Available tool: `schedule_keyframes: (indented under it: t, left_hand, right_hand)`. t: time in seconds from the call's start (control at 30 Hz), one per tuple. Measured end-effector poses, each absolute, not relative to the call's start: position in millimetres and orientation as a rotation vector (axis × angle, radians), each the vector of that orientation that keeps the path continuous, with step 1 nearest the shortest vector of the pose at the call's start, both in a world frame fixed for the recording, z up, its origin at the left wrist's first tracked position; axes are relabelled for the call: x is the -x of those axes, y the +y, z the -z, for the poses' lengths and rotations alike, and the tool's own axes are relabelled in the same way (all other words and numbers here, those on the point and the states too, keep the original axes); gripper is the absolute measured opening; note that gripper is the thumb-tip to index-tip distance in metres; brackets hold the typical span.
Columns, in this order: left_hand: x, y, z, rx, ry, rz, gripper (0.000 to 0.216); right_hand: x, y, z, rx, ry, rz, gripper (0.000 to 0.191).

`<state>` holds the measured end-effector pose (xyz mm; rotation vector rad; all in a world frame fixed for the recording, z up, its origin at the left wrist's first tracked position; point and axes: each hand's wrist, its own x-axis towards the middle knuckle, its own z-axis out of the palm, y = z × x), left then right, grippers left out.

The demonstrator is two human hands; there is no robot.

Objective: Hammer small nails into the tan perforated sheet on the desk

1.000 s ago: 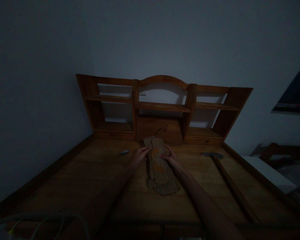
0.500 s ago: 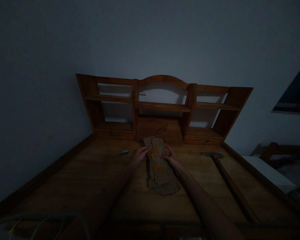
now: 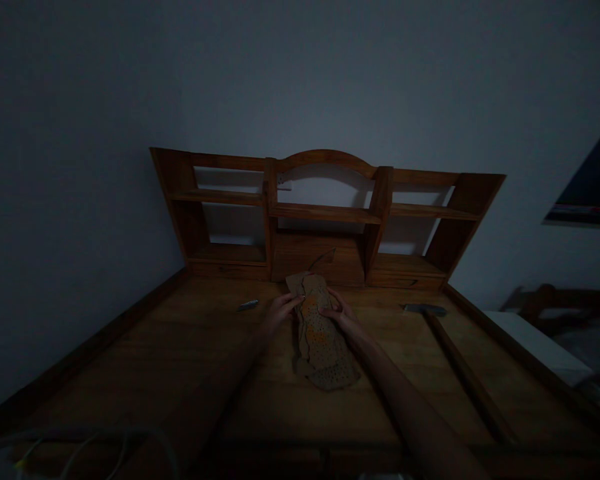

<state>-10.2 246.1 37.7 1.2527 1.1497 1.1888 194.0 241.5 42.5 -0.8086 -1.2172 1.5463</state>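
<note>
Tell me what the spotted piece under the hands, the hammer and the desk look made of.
Spotted piece: looks like rough bark or worn wood, matte brown with orange patches, dark pits and ragged edges; dim light leaves it open. Hammer: dull grey head, likely metal, on a long brown handle, likely wood. Desk: wood, visible grain, slight sheen. Left hand and right hand rest on the piece.

Wooden desk w/ raised edge rails. Shelf hutch stands at desk's far end, vs. pale wall, arched centre, shelves bare. Small metal blade lies on desk, front-left of hutch. Hammer on desk front-right of hutch, head toward hutch. Cables at desk's near-left corner.
</note>
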Motion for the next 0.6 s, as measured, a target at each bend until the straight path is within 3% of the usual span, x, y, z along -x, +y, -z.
schedule_keyframes:
  t: [0.6]
  left_hand:
    - [13.1, 247.8, -32.4, -1.329, 1.215, -1.224, 0.031]
  right_hand:
    - [-193.8, 234.4, -48.5, 0.816, -1.218, -1.557, 0.072]
